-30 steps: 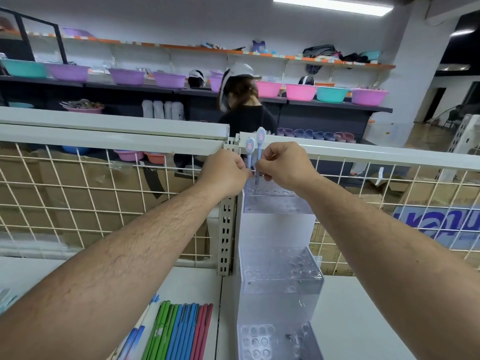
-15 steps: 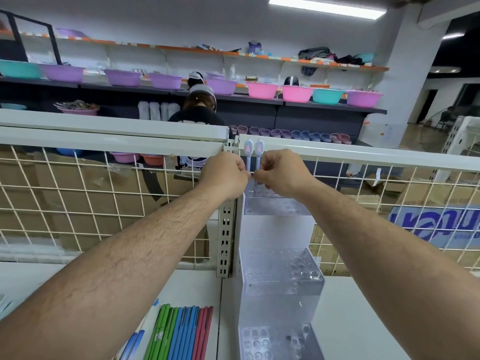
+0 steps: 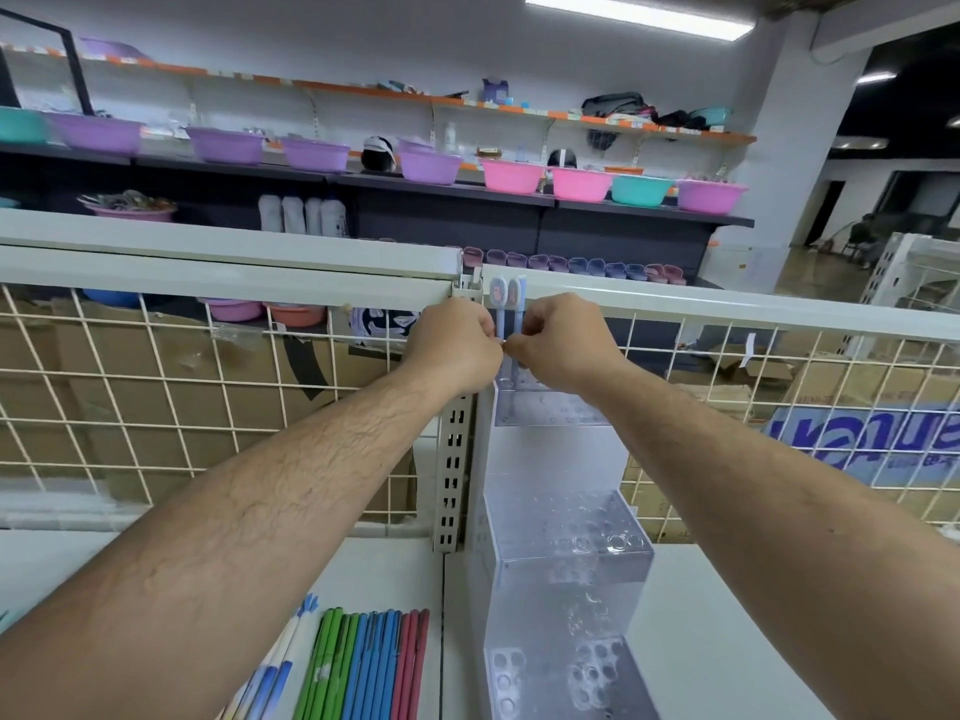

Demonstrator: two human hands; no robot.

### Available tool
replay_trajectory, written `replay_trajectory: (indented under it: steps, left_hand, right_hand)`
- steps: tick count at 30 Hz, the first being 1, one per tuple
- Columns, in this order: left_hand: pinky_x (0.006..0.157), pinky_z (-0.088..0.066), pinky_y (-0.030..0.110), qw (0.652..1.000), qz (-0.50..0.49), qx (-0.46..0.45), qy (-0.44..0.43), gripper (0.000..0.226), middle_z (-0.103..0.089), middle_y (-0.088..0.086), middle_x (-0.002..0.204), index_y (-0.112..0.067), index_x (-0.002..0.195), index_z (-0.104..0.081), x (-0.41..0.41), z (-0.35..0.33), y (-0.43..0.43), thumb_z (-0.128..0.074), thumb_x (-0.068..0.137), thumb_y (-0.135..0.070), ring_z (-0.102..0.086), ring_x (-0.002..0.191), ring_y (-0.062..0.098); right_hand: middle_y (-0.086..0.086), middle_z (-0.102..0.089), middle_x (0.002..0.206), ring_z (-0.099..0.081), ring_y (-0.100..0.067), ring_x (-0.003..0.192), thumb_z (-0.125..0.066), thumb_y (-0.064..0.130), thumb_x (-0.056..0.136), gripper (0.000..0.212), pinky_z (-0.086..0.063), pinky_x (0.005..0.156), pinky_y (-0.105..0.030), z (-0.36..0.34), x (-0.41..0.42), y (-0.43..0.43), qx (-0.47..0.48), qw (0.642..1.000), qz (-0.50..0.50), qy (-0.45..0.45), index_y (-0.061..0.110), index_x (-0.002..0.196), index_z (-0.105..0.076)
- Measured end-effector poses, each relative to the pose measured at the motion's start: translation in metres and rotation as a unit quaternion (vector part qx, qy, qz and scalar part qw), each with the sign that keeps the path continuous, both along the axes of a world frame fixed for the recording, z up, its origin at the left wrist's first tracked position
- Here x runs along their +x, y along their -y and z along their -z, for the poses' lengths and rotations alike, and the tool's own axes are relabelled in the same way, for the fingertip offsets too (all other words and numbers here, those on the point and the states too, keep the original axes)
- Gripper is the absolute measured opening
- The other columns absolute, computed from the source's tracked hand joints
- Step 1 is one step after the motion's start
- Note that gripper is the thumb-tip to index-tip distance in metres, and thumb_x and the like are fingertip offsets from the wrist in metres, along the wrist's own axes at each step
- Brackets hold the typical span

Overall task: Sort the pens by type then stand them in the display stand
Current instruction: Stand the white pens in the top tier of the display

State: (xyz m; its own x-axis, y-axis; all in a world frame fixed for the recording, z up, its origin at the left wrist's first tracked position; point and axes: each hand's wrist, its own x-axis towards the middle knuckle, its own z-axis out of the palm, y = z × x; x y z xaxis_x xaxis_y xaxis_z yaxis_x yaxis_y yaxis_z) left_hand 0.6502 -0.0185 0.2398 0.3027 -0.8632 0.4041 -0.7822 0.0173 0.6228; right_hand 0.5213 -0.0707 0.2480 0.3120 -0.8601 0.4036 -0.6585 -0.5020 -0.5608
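A clear stepped display stand (image 3: 566, 548) with rows of holes rises against the white upright post. Two pens with pale blue oval toppers stand over its top tier. My left hand (image 3: 457, 343) pinches the left pen (image 3: 498, 296) and my right hand (image 3: 563, 345) pinches the right pen (image 3: 515, 296), both shafts running down between my fingers toward the top tier; their lower ends are hidden. On the white shelf at the bottom lie green, blue and red pens (image 3: 363, 667) side by side, with white-and-blue pens (image 3: 275, 678) left of them.
A white wire grid panel (image 3: 156, 397) and horizontal rail (image 3: 234, 278) back the shelf. A slotted post (image 3: 454, 480) stands just left of the stand. Behind are cardboard boxes and shelves of coloured basins (image 3: 514, 175).
Both pens have dropped lower into the top tier, with my hands sinking slightly. The person behind the grid has moved left and down, now mostly out of sight.
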Motion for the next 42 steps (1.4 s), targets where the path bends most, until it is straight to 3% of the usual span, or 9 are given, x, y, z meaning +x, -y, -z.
replay_trajectory:
  steps: [6,9,14,19,25,31,36,38,42]
  left_hand:
    - [0.060,-0.046,0.026,1.000,0.008,-0.026,0.006,0.016,-0.068,-0.001,0.075,-0.019,0.077,-0.071,-0.002,0.005,0.000,-0.068,0.092,-0.022,-0.063,0.073,0.016]
    - [0.062,-0.051,0.027,1.000,0.014,-0.022,0.011,0.023,-0.068,0.000,0.072,-0.018,0.070,-0.069,0.000,0.006,0.000,-0.068,0.092,-0.025,-0.064,0.071,0.017]
    - [0.052,-0.037,0.021,1.000,0.013,-0.012,0.002,0.026,-0.068,-0.001,0.070,-0.019,0.066,-0.068,-0.002,0.008,-0.001,-0.070,0.091,-0.025,-0.060,0.065,0.013]
    - [0.054,-0.038,0.021,1.000,0.012,-0.001,-0.021,0.015,-0.068,-0.004,0.078,-0.022,0.074,-0.068,-0.004,0.008,-0.005,-0.071,0.089,-0.025,-0.061,0.074,0.013]
    - [0.067,-0.050,0.026,0.999,-0.005,-0.008,-0.036,0.009,-0.067,-0.009,0.084,-0.021,0.082,-0.069,-0.007,0.016,-0.017,-0.066,0.086,-0.029,-0.061,0.081,0.010]
    - [0.062,-0.042,0.021,0.999,-0.039,-0.008,-0.036,0.014,-0.064,-0.013,0.086,-0.023,0.082,-0.068,-0.005,0.024,-0.034,-0.063,0.088,-0.035,-0.059,0.082,0.002]
    - [0.059,-0.047,0.025,0.997,-0.040,0.003,-0.060,0.014,-0.067,-0.010,0.078,-0.024,0.082,-0.068,0.006,0.032,-0.055,-0.064,0.084,-0.037,-0.064,0.073,0.010]
    - [0.058,-0.043,0.024,0.997,-0.039,0.000,-0.061,0.015,-0.067,-0.013,0.079,-0.025,0.082,-0.069,0.014,0.034,-0.064,-0.064,0.084,-0.039,-0.062,0.073,0.006]
    - [0.059,-0.042,0.021,0.997,-0.038,-0.003,-0.060,0.013,-0.065,-0.019,0.078,-0.028,0.078,-0.069,0.038,0.045,-0.092,-0.065,0.082,-0.040,-0.057,0.073,-0.004]
  right_hand:
    - [-0.004,-0.072,0.069,-0.062,-0.015,0.058,-0.082,0.025,0.081,0.021,-0.056,0.057,-0.030,-0.001,-0.003,0.002,0.047,0.998,0.023,0.037,0.010,0.072,-0.070]
    - [-0.004,-0.072,0.071,-0.058,-0.014,0.056,-0.081,0.024,0.081,0.018,-0.051,0.053,-0.029,-0.002,-0.004,0.004,0.055,0.998,0.026,0.035,0.013,0.070,-0.071]
    - [0.002,-0.069,0.067,-0.063,-0.013,0.058,-0.079,0.023,0.083,0.011,-0.047,0.048,-0.024,0.002,-0.006,0.005,0.045,0.998,0.037,-0.004,0.020,0.073,-0.075]
    - [0.006,-0.069,0.071,-0.065,-0.011,0.064,-0.077,0.021,0.082,0.002,-0.052,0.052,-0.024,0.003,-0.012,0.001,0.020,0.999,0.022,-0.012,0.019,0.082,-0.078]
    - [0.011,-0.067,0.078,-0.064,-0.011,0.073,-0.070,0.028,0.084,0.012,-0.058,0.069,-0.034,0.011,-0.022,-0.011,-0.044,0.999,0.016,-0.012,0.020,0.092,-0.074]
    - [0.006,-0.070,0.100,-0.057,-0.016,0.081,-0.063,0.036,0.087,0.023,-0.040,0.066,-0.028,0.021,-0.021,-0.029,-0.095,0.995,0.022,-0.035,0.025,0.107,-0.068]
    - [0.002,-0.067,0.122,-0.064,-0.020,0.103,-0.061,0.039,0.091,0.038,-0.045,0.073,-0.031,0.026,-0.016,-0.052,-0.119,0.992,0.016,-0.048,0.022,0.124,-0.066]
    - [0.001,-0.066,0.124,-0.064,-0.021,0.107,-0.061,0.038,0.090,0.038,-0.049,0.078,-0.033,0.029,-0.012,-0.065,-0.129,0.991,0.009,-0.041,0.022,0.124,-0.067]
    - [0.000,-0.069,0.114,-0.064,-0.024,0.098,-0.063,0.035,0.087,0.029,-0.049,0.074,-0.033,0.038,0.011,-0.095,-0.123,0.991,0.007,-0.050,0.021,0.111,-0.071]
